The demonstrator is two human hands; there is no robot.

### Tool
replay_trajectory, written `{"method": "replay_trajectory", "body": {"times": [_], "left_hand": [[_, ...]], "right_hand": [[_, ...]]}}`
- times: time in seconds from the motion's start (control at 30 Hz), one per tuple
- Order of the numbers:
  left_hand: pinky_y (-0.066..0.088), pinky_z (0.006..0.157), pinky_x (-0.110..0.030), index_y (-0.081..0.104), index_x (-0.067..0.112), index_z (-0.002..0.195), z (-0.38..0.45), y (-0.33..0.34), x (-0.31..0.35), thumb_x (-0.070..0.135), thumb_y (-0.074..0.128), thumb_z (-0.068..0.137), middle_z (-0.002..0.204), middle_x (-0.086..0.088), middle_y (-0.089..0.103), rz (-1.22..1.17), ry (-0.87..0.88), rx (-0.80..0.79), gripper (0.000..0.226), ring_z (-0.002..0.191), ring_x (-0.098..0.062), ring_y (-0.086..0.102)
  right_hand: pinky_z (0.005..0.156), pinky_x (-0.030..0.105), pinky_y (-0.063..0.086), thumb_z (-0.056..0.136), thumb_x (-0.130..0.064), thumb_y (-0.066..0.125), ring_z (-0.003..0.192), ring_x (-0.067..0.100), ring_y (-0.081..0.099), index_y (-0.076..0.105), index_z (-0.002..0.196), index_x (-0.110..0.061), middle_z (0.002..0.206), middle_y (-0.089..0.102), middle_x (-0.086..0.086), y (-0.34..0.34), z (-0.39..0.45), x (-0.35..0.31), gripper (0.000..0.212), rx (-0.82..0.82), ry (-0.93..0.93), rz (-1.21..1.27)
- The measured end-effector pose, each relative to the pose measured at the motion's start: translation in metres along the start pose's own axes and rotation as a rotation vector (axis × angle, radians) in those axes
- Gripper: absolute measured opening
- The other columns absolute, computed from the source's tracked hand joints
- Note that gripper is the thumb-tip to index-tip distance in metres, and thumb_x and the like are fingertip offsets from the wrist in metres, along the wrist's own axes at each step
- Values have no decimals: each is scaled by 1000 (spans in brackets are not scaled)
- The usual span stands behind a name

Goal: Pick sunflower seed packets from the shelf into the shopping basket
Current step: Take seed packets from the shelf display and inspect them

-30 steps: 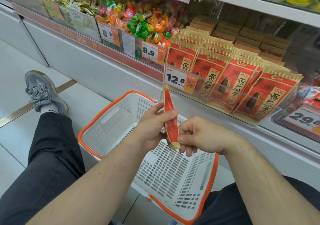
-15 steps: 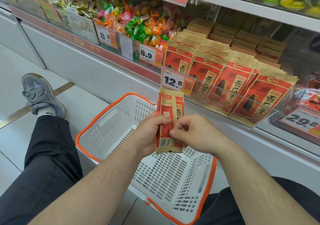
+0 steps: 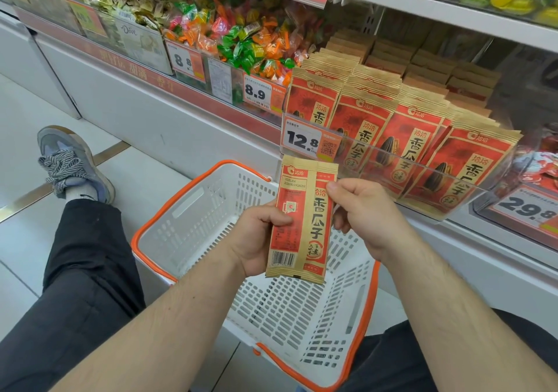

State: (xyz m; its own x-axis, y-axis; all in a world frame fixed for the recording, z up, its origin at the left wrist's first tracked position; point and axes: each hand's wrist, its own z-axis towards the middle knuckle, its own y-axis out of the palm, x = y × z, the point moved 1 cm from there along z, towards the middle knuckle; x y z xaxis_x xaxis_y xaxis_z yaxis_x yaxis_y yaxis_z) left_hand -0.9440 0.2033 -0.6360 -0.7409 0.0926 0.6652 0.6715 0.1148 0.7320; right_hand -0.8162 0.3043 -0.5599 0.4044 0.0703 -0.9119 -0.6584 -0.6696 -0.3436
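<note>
A red and tan sunflower seed packet (image 3: 305, 219) stands upright over the white shopping basket with an orange rim (image 3: 187, 201), its back side with the barcode facing me. My left hand (image 3: 259, 240) grips its lower left edge. My right hand (image 3: 362, 207) pinches its upper right edge. Several rows of the same packets (image 3: 401, 132) stand in a clear-fronted tray on the shelf, just above and to the right of my hands. The basket holds nothing that I can see.
Loose wrapped candies (image 3: 247, 38) fill the bins to the left of the packets. Price tags 12.8 (image 3: 305, 142), 8.9 (image 3: 256, 91) and 29.8 (image 3: 531, 209) hang on the shelf fronts. My legs in black trousers flank the basket, my left shoe (image 3: 72, 165) on the tiled floor.
The packet turned from edge-on to flat, its back now facing me. Both hands stayed on it above the basket, and my right hand moved up its right edge.
</note>
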Motion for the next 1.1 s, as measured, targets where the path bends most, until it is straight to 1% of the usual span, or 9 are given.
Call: {"method": "replay_trajectory", "body": {"times": [0.17,0.27,0.33,0.47,0.67,0.77,0.9,1.0,1.1], "left_hand": [[44,99,-57,63,7,128,1,-2,1,19,78,49,121,-21,63,-34,-10,92,81,103,-39,62],[48,91,-53,66,5,119,0,3,5,20,55,67,108,-19,70,-64,19,137,55,91,-36,69],[48,88,-51,65,4,115,-1,5,8,16,42,73,104,-19,70,-124,34,151,50,88,-37,70],[44,97,-57,62,6,121,0,2,8,19,44,72,117,-22,63,-210,43,138,53,103,-40,60],[45,95,-57,68,3,111,2,4,8,23,39,76,114,-22,65,-259,24,84,50,98,-41,64],[43,98,-61,62,4,122,4,-1,8,22,41,83,117,-23,64,-168,-3,201,47,102,-42,63],[54,92,-51,61,10,127,7,-2,9,16,49,100,108,-10,75,272,70,488,30,96,-27,71],[56,78,-41,62,17,122,8,2,7,25,63,96,101,-5,76,384,69,473,27,92,-21,73],[53,69,-35,62,13,115,7,2,7,22,68,92,94,-6,74,432,59,399,25,83,-21,72]], "right_hand": [[55,27,43,102,-29,52,56,14,53,69,92,-11,74,67,-3,0,2,4,27,-7,40,8],[60,31,46,98,-35,58,62,17,59,67,94,-10,87,68,5,-3,2,7,27,-74,99,-89],[62,32,47,95,-36,63,65,17,63,65,97,-8,89,71,7,-3,0,7,29,-161,140,-153],[63,28,47,91,-24,69,68,12,65,62,110,-9,86,76,3,0,-3,7,25,-338,136,-197],[56,24,49,86,-2,72,70,18,66,58,113,-7,91,76,11,5,-2,9,31,-356,70,-199],[58,29,52,84,-1,74,67,21,65,58,109,-5,83,75,12,7,-3,9,30,-331,72,-205],[62,44,58,75,-5,79,61,24,68,58,99,-13,74,72,8,11,-4,9,33,-168,69,-331],[64,46,60,73,-15,82,62,21,71,57,96,-19,70,70,2,18,-9,5,34,-183,45,-417],[69,51,58,87,-32,73,64,19,72,60,94,-18,79,71,6,16,-10,3,21,-232,1,-401]]}}
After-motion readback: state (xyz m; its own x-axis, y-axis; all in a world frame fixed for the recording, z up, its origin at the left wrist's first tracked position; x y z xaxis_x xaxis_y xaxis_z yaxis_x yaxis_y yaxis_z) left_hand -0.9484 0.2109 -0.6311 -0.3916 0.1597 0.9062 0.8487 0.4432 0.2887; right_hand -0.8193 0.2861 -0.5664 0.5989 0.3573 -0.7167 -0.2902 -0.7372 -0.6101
